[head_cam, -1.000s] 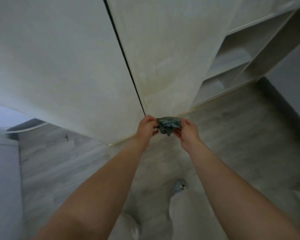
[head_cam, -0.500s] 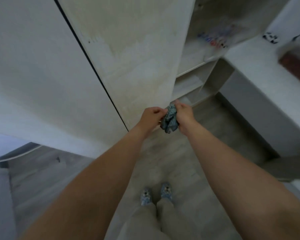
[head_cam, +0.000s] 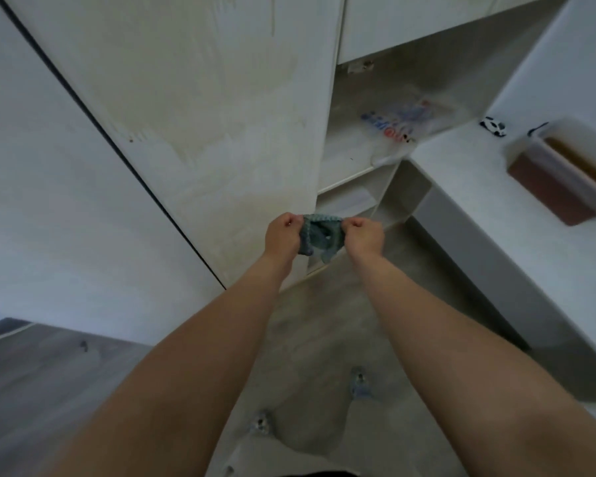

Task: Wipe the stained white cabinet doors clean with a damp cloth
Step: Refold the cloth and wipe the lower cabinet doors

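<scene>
We curled the fingers of our left hand (head_cam: 283, 235) tight and pinched one top corner of the cloth (head_cam: 320, 237). Our right hand (head_cam: 363, 237) did the same on the other corner, so the small blue-green cloth hung stretched between both hands in the middle of the frame.

Behind the cloth stood the door (head_cam: 221, 132), white with yellowish stains, filling the upper middle. Another door (head_cam: 49, 201) was at the left. Open shelves (head_cam: 355, 187) sat to the right, with a plastic bag (head_cam: 399, 122) on one. A box (head_cam: 561, 170) lay on the counter (head_cam: 479, 201) at the right edge. The cloth was near the stained door's lower right corner; we could not tell if it touched.
</scene>
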